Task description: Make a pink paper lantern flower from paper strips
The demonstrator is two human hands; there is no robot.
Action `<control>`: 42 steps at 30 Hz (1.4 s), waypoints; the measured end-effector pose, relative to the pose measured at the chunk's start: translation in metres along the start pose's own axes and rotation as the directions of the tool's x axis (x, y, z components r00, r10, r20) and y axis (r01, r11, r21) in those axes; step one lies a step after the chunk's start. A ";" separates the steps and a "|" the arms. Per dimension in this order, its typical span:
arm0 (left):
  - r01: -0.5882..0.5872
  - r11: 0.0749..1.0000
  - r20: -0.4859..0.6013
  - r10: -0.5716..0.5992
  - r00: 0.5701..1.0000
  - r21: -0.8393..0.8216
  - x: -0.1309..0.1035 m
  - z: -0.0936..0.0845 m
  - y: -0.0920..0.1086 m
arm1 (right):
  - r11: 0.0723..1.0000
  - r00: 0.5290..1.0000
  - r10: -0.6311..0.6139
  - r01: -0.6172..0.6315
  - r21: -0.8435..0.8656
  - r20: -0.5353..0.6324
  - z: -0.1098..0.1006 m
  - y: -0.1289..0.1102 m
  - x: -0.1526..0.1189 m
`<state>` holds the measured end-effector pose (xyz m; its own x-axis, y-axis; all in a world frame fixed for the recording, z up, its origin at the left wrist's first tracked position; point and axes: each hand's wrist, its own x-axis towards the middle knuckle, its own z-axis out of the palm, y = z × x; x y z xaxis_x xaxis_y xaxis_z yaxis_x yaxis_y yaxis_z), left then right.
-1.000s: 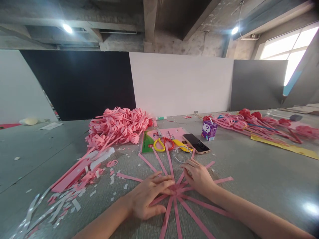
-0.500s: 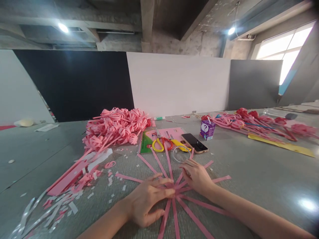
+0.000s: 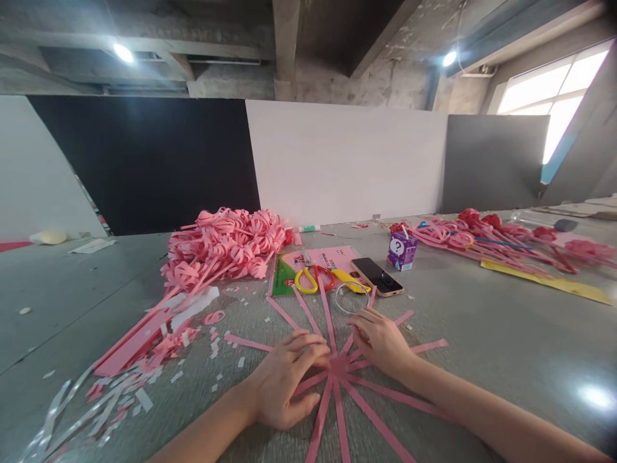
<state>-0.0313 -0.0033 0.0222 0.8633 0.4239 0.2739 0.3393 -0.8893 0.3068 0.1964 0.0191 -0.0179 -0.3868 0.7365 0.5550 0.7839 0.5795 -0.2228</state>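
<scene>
Pink paper strips (image 3: 376,421) lie on the grey table, crossing at one centre and spreading out like a star. Over the strips on the left side rests my left hand (image 3: 292,379), fingers bent and apart, thumb separate, with its fingertips close to the centre. My right hand (image 3: 380,337) lies on the upper right strips, its fingers curled inward; whether anything is under them is hidden. Just beyond it is a clear ring (image 3: 336,302), near the yellow cutter (image 3: 354,283). Scissors (image 3: 305,281) with yellow and red handles lie on a pink and green packet (image 3: 282,276).
A phone (image 3: 378,276) and a purple drink carton (image 3: 402,251) stand beyond my right hand. Pink paper flowers (image 3: 226,247) are heaped at the back left, above scraps (image 3: 144,399). More flowers and strips (image 3: 463,235) lie at the right beside a yellow strip (image 3: 549,281).
My left hand has drawn back slightly from the centre of the strips, and its fingers are more bent. My right hand has hardly moved.
</scene>
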 end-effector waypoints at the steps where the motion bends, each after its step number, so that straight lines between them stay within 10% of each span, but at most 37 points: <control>1: 0.002 1.000 -0.004 -0.002 1.000 0.002 0.000 0.000 0.000 | 1.000 1.000 0.001 -0.001 0.001 0.002 0.000 0.000 0.000; 31: -0.040 0.997 0.230 0.024 0.973 0.066 0.004 -0.005 0.004 | 1.000 1.000 -0.008 0.007 0.017 0.013 0.000 0.000 0.001; 42: -0.076 0.997 0.146 0.075 0.986 -0.001 0.001 -0.005 0.002 | 1.000 1.000 -0.001 0.001 0.015 0.021 0.002 0.001 0.000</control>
<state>-0.0317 -0.0037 0.0277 0.9316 0.3263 0.1603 0.2726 -0.9187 0.2859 0.1966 0.0205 -0.0202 -0.3980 0.7431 0.5379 0.7763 0.5852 -0.2341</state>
